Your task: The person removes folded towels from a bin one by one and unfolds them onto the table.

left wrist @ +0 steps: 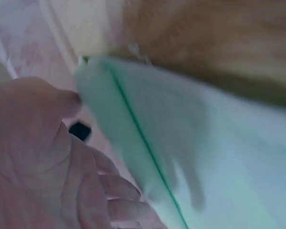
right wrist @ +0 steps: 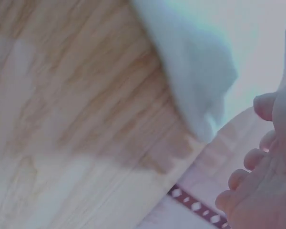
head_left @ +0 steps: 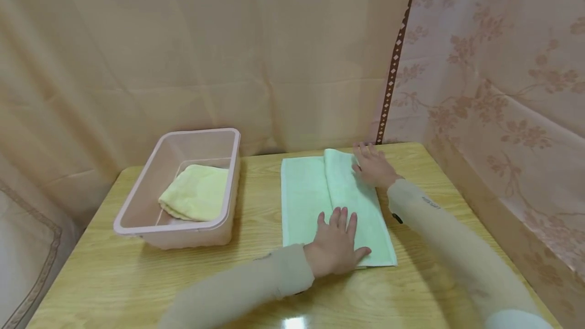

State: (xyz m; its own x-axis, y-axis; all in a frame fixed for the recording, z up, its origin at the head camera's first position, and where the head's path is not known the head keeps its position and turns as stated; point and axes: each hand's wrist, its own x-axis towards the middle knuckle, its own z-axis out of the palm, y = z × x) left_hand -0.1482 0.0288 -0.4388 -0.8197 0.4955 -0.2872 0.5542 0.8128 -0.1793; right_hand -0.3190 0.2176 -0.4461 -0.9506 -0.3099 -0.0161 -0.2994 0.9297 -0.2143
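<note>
A mint-green towel [head_left: 303,197] lies on the wooden table, its right part folded over toward the left. Fingers spread, my left hand [head_left: 335,245] is over the near end of the folded part. In the left wrist view its palm faces the cloth, and finger shadows fall across the towel [left wrist: 238,162]. My right hand [head_left: 374,167], its fingers also extended, is at the far right edge of the fold. The right wrist view has that palm [right wrist: 264,191] beside the towel's pale edge [right wrist: 193,71]. Neither hand grasps anything.
Left of the towel stands a pale pink plastic basin [head_left: 234,182] with a folded yellow cloth [head_left: 198,192] inside. The wooden table [head_left: 256,263] meets a beige curtain [head_left: 205,55] at the back. A floral curtain [head_left: 512,116] hangs along the right side.
</note>
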